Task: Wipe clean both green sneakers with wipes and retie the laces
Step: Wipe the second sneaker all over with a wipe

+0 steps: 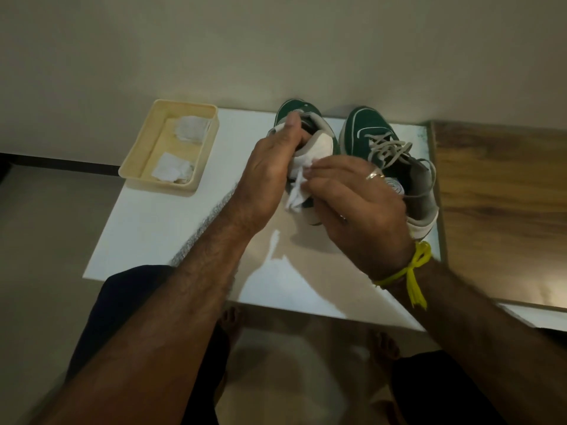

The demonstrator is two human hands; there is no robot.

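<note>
A white table (190, 240) stands against a pale wall, and both green sneakers sit at its far edge with their toes pointing toward the wall. The left sneaker (291, 110) is mostly hidden behind the two hands; only its green toe and a bit of grey collar show. The right sneaker (368, 130) stands just beside it, apart from the hands' work, with its grey laces (389, 148) loose and one end trailing back over the heel.

The left hand (270, 167) grasps the left sneaker at its opening, thumb reaching up over the collar and fingers curled into the shoe. The right hand (356, 194) pinches a white wipe (310, 157) against the sneaker's side; the wipe drapes over the collar and a crumpled tail of it hangs down between the two hands. A ring (375, 174) sits on one finger of the right hand, and a yellow thread (411, 271) is tied round that wrist, its ends hanging free.

To the left on the table, well apart from the sneakers, sits a cream rectangular tray (144, 148). In it lie two crumpled white wipes (190, 130), one toward the far end and one toward the near end, apart from each other.

To the right of the table is a wood-grain surface (503, 204), touching or just beside the table's edge; which, I cannot tell. Below the near edge of the table the person's bare feet (230, 317) show on a pale floor, blurred.
</note>
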